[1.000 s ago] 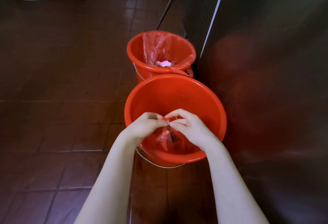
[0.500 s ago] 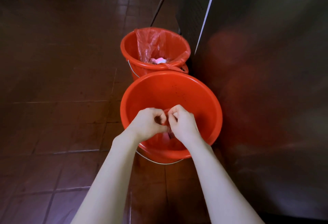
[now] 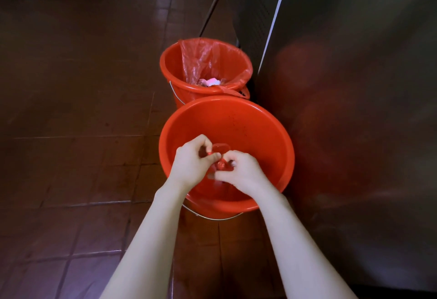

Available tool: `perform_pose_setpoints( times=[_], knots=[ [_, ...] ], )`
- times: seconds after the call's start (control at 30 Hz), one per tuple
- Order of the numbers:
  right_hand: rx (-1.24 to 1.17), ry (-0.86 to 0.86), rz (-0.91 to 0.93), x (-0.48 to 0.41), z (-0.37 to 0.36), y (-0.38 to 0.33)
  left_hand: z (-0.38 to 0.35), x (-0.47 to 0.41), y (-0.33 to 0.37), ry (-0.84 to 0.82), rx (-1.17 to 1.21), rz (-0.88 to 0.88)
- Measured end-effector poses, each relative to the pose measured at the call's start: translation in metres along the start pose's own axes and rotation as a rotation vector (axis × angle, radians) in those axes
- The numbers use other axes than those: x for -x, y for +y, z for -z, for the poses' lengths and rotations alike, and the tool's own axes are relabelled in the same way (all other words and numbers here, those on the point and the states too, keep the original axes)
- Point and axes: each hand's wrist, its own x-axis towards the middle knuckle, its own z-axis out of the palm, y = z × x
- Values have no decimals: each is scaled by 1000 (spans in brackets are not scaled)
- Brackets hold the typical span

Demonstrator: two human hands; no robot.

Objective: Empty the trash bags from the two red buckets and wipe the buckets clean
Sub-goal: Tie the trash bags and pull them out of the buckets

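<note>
Here both hands (image 3: 218, 166) pinch crinkled red plastic bag (image 3: 221, 156)

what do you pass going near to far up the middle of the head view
near red bucket, where left hand and right hand pinch the trash bag → far red bucket with its liner → slanted pole at the back

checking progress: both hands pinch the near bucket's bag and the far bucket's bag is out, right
No. The head view shows the far bag lining the far bucket. The left hand and right hand do pinch the near bag in the near bucket.
</note>
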Motion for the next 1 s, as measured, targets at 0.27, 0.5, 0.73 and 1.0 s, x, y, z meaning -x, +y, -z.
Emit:
perform_pose_setpoints(
  times=[0.27,0.5,0.73,1.0],
  knots=[
    [66,286,260,7,-5,-4,12,1,3,8,248,175],
    [-6,704,268,13,-1,-37,9,0,30,141,334,119],
    [-36,720,-75,12,36,-11,45,-1,11,251,245,254],
    [-272,488,56,-2,53,-20,61,-4,3,202,256,77]
  ],
)
